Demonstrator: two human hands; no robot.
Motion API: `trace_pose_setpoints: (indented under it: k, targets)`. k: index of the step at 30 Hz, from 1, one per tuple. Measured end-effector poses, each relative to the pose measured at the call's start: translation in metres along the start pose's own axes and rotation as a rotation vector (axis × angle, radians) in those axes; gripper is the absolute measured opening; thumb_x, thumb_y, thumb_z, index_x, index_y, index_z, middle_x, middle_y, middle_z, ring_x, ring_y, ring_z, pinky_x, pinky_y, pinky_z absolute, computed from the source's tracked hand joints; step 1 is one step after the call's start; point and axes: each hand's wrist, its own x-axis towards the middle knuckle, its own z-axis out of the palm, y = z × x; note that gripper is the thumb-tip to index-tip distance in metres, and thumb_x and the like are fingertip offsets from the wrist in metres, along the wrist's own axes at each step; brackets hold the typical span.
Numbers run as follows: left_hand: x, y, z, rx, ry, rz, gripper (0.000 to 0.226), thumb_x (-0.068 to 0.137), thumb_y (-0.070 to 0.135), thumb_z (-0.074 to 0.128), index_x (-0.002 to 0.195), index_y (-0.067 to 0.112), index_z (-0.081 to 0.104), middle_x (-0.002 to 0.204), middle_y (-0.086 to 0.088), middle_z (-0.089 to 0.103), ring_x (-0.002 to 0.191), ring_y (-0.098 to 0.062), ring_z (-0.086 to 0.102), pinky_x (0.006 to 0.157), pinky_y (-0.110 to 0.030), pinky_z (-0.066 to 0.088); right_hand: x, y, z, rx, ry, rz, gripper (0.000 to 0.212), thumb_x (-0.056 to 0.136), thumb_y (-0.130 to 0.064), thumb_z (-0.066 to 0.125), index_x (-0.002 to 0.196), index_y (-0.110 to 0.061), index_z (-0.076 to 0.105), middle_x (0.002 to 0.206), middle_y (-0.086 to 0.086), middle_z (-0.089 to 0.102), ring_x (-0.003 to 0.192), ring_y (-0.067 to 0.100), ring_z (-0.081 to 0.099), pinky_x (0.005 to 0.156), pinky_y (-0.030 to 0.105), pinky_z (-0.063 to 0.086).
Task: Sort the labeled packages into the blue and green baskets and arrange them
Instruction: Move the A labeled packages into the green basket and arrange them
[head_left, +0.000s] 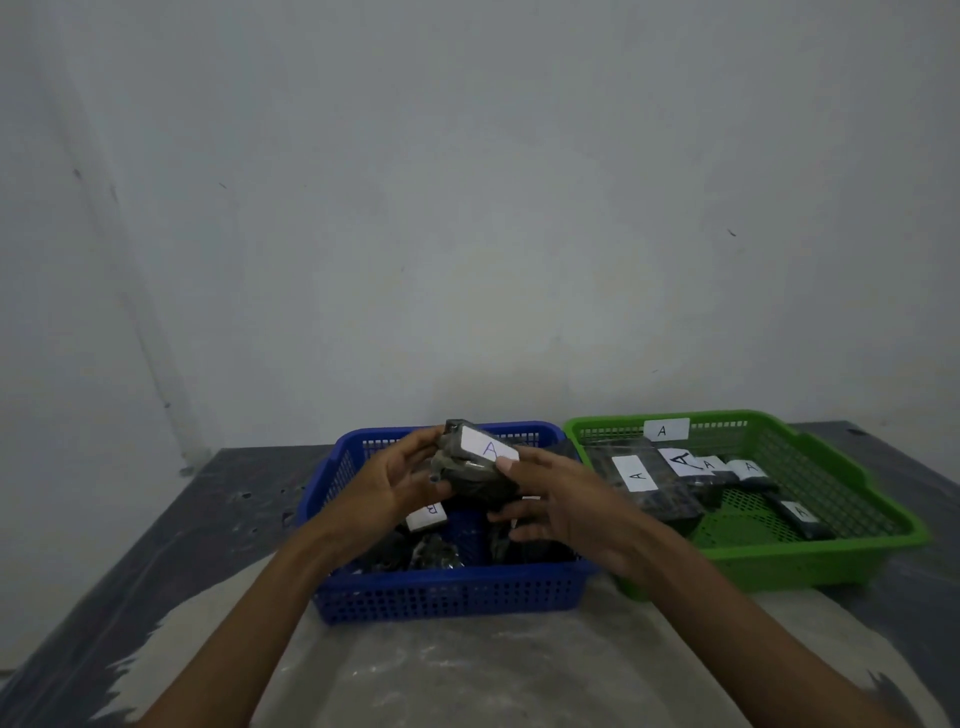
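Note:
Above the blue basket (452, 592) I hold a dark wrapped package (475, 467) with a white label marked A. My left hand (387, 486) grips its left side and my right hand (561, 506) grips its right side. Under my hands, the blue basket holds several dark packages; one white label (427, 514) shows there, partly hidden. The green basket (810, 558) stands to the right, with an A tag (666, 430) on its back wall. Inside it lie several dark packages labeled A (638, 475).
Both baskets sit side by side on a dark worn table (208, 519) with a pale scuffed patch near me. A plain grey wall rises just behind the baskets. The table's right edge runs close behind the green basket.

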Motion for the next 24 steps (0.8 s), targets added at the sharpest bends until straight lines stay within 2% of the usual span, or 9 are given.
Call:
trace_pose_setpoints:
  k: [3, 7, 9, 12, 14, 16, 19, 21, 24]
  targets:
    - [-0.002, 0.003, 0.003, 0.039, 0.023, -0.013, 0.058, 0.076, 0.012, 0.072, 0.126, 0.031, 0.052, 0.128, 0.006, 0.064, 0.118, -0.011, 0.06, 0.087, -0.025, 0.054, 0.001, 0.004, -0.002, 0.008, 0.014, -0.066, 0.039, 0.082, -0.029, 0.073, 0.119, -0.022, 0.06, 0.11, 0.007, 0.072, 0.087, 0.027, 0.071, 0.067, 0.032, 0.058]
    - [0.0, 0.01, 0.01, 0.124, 0.111, -0.01, 0.056, 0.08, 0.006, 0.07, 0.124, 0.036, 0.052, 0.129, 0.01, 0.06, 0.118, -0.01, 0.059, 0.091, -0.033, 0.054, -0.001, 0.004, -0.006, -0.023, 0.071, -0.171, 0.052, 0.075, -0.015, 0.08, 0.121, -0.022, 0.057, 0.103, 0.007, 0.074, 0.089, 0.028, 0.072, 0.066, 0.033, 0.059]
    - [0.005, 0.011, 0.017, 0.201, 0.125, 0.019, 0.057, 0.084, 0.0, 0.068, 0.125, 0.035, 0.052, 0.128, 0.012, 0.06, 0.115, -0.006, 0.059, 0.086, -0.026, 0.055, -0.003, 0.004, -0.011, -0.059, 0.12, -0.202, 0.054, 0.074, -0.01, 0.081, 0.121, -0.022, 0.056, 0.101, 0.006, 0.074, 0.087, 0.026, 0.073, 0.064, 0.032, 0.059]
    - [0.012, 0.011, 0.033, 0.274, 0.061, 0.072, 0.065, 0.082, -0.002, 0.071, 0.132, 0.032, 0.047, 0.13, 0.015, 0.057, 0.113, -0.003, 0.061, 0.084, -0.017, 0.052, -0.007, 0.002, -0.027, -0.127, 0.194, -0.236, 0.048, 0.073, -0.007, 0.081, 0.109, -0.031, 0.06, 0.099, 0.0, 0.072, 0.083, 0.019, 0.073, 0.063, 0.032, 0.059]
    - [0.018, 0.01, 0.045, 0.304, -0.014, 0.081, 0.076, 0.08, 0.005, 0.075, 0.141, 0.033, 0.04, 0.136, 0.017, 0.052, 0.115, -0.003, 0.06, 0.086, -0.021, 0.053, -0.014, -0.001, -0.044, -0.206, 0.225, -0.245, 0.049, 0.074, -0.004, 0.08, 0.109, -0.031, 0.059, 0.102, -0.001, 0.069, 0.082, 0.014, 0.072, 0.061, 0.031, 0.059]
    - [0.028, 0.009, 0.06, 0.352, -0.083, 0.089, 0.086, 0.077, 0.018, 0.08, 0.145, 0.037, 0.032, 0.139, 0.022, 0.048, 0.116, -0.003, 0.059, 0.087, -0.025, 0.055, -0.024, -0.005, -0.064, -0.328, 0.242, -0.254, 0.054, 0.075, -0.004, 0.079, 0.12, -0.026, 0.057, 0.11, -0.001, 0.066, 0.089, 0.013, 0.071, 0.064, 0.03, 0.059]
    - [0.049, 0.007, 0.091, 0.542, -0.065, 0.155, 0.089, 0.071, 0.039, 0.083, 0.144, 0.04, 0.033, 0.136, 0.023, 0.048, 0.115, 0.0, 0.057, 0.084, -0.025, 0.056, -0.038, -0.007, -0.094, -0.445, 0.247, -0.294, 0.057, 0.075, -0.003, 0.079, 0.121, -0.029, 0.057, 0.114, -0.003, 0.065, 0.095, 0.018, 0.07, 0.069, 0.032, 0.06]
    - [0.067, 0.005, 0.115, 0.718, -0.007, 0.225, 0.08, 0.069, 0.047, 0.08, 0.138, 0.037, 0.041, 0.13, 0.019, 0.051, 0.111, 0.001, 0.056, 0.085, -0.018, 0.052, -0.049, -0.008, -0.114, -0.45, 0.247, -0.314, 0.056, 0.074, 0.0, 0.078, 0.116, -0.033, 0.059, 0.111, -0.004, 0.067, 0.09, 0.021, 0.072, 0.064, 0.033, 0.06]
    - [0.09, 0.005, 0.15, 0.775, -0.036, 0.262, 0.073, 0.064, 0.051, 0.081, 0.128, 0.036, 0.05, 0.114, 0.021, 0.055, 0.097, 0.008, 0.056, 0.074, -0.006, 0.048, -0.064, -0.009, -0.145, -0.464, 0.268, -0.318, 0.062, 0.074, 0.002, 0.077, 0.116, -0.038, 0.059, 0.11, 0.0, 0.068, 0.092, 0.023, 0.072, 0.063, 0.037, 0.059]
